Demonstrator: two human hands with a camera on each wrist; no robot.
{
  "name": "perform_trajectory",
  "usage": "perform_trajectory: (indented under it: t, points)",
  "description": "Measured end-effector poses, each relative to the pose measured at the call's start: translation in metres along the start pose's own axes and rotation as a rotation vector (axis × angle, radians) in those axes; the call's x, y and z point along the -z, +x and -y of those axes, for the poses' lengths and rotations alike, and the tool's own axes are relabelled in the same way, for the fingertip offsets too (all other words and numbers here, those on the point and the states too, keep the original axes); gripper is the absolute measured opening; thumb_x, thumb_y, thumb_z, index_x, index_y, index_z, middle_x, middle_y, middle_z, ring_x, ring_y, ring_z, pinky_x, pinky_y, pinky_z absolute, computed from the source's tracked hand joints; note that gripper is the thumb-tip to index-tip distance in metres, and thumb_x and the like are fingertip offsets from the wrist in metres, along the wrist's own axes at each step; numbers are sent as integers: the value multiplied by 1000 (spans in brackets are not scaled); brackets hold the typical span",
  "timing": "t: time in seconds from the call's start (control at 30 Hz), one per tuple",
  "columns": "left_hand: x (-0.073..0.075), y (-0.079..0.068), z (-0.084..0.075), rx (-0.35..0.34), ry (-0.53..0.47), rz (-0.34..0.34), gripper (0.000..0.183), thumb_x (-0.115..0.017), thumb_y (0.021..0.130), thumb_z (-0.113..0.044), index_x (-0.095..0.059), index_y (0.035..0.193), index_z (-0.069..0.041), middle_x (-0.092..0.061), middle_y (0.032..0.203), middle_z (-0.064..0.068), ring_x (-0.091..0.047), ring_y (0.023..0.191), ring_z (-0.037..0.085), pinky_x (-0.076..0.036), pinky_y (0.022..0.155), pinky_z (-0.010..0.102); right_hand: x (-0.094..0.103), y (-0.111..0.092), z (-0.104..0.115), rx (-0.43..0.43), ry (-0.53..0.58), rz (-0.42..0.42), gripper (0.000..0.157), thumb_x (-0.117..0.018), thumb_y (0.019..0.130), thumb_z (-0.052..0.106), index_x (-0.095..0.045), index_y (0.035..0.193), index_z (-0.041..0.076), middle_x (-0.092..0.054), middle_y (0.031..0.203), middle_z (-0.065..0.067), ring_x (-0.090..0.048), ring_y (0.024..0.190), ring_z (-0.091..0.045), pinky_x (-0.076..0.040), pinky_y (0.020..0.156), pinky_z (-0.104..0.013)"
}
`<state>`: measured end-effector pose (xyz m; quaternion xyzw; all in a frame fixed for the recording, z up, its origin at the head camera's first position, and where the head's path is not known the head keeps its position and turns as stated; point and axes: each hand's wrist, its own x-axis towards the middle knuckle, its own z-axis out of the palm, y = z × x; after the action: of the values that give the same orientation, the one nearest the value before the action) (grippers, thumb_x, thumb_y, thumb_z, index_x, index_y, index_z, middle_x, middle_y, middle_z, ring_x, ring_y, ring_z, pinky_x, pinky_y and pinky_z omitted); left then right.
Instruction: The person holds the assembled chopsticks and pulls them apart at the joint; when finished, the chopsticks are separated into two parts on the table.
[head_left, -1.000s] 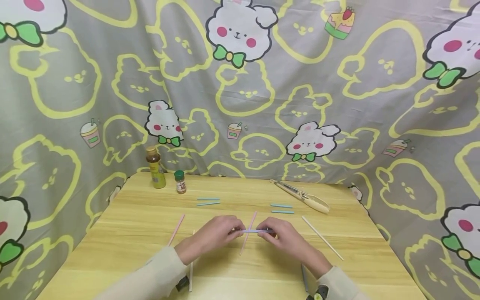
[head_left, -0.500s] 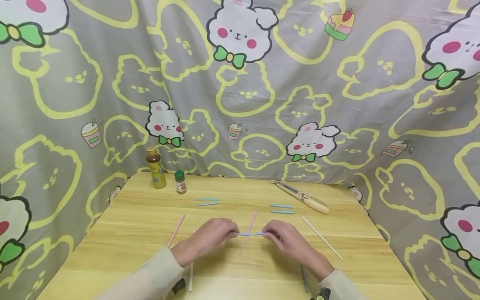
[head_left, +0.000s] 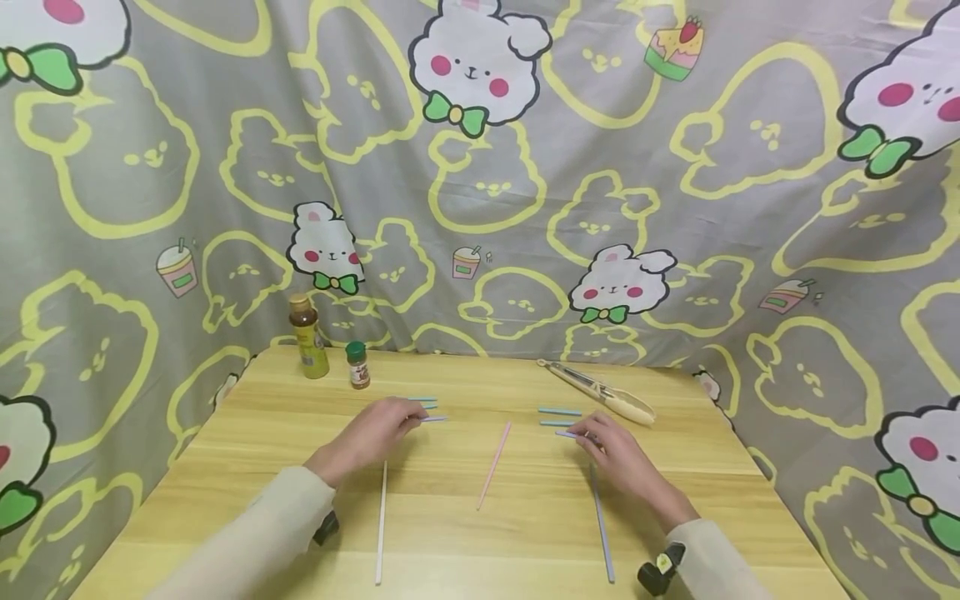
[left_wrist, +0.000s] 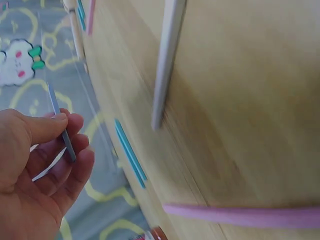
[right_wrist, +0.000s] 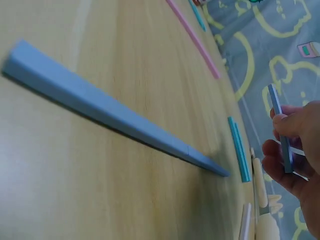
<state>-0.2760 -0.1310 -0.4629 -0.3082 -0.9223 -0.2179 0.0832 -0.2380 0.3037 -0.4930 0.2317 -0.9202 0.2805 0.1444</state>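
My left hand (head_left: pixel 375 429) pinches a short periwinkle stick (left_wrist: pixel 56 102) between thumb and fingers, close in front of a pair of short teal sticks (head_left: pixel 422 400). On the other side, my right hand (head_left: pixel 615 454) holds a matching short periwinkle stick (right_wrist: pixel 276 102), just in front of a second teal pair (head_left: pixel 560 412). Between the hands a pink stick (head_left: pixel 495 467) lies slanted on the table. A long white stick (head_left: pixel 381 525) lies by the left forearm, and a long blue-grey stick (head_left: pixel 602 533) by the right one.
At the back left of the wooden table (head_left: pixel 480 550) stand a yellow-labelled bottle (head_left: pixel 309 342) and a green-capped spice jar (head_left: pixel 358 367). Tongs (head_left: pixel 600 392) lie at the back right. A patterned curtain (head_left: pixel 480 208) hangs behind. My forearms cover another pink and another white stick.
Both hands held one periwinkle stick over the pink stick; it came apart into two short pieces. Each hand then moved outward and away from me with its piece, toward the teal pairs.
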Motion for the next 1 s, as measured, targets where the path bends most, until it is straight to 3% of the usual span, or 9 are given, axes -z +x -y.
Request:
perform_trajectory:
  t: [0.2, 0.53, 0.83, 1.0]
  points:
    - [-2, 10, 17, 75, 5, 45, 7, -74, 102, -3, -77, 106, -7, -80, 103, 5, -76, 96, 22, -64, 85, 42, -11, 12, -11, -41, -45, 57, 15, -75, 102, 8, -79, 115, 14, -70, 107, 7, -67, 96, -10, -60, 84, -28]
    - [-7, 14, 33, 96, 89, 78, 5, -78, 100, -7, -74, 104, -8, -70, 98, 3, -70, 92, 21, -62, 87, 42, -22, 25, -19, -102, -72, 127, 9, -76, 102, 9, -80, 109, 13, -69, 101, 5, -67, 97, -13, -60, 86, -31]
    - [-11, 17, 37, 149, 155, 136, 6, -75, 102, -9, -76, 104, -15, -71, 98, -1, -70, 94, 21, -62, 86, 45, -26, 26, -25, -106, -81, 141, 9, -76, 101, 6, -79, 105, 13, -69, 98, 5, -65, 94, -13, -59, 85, -32]
    - [-14, 19, 38, 164, 154, 145, 5, -76, 102, -9, -76, 104, -14, -71, 98, 0, -70, 94, 22, -62, 87, 44, -26, 26, -26, -122, -85, 146, 9, -76, 101, 7, -80, 105, 14, -68, 99, 4, -65, 95, -13, -59, 86, -35]
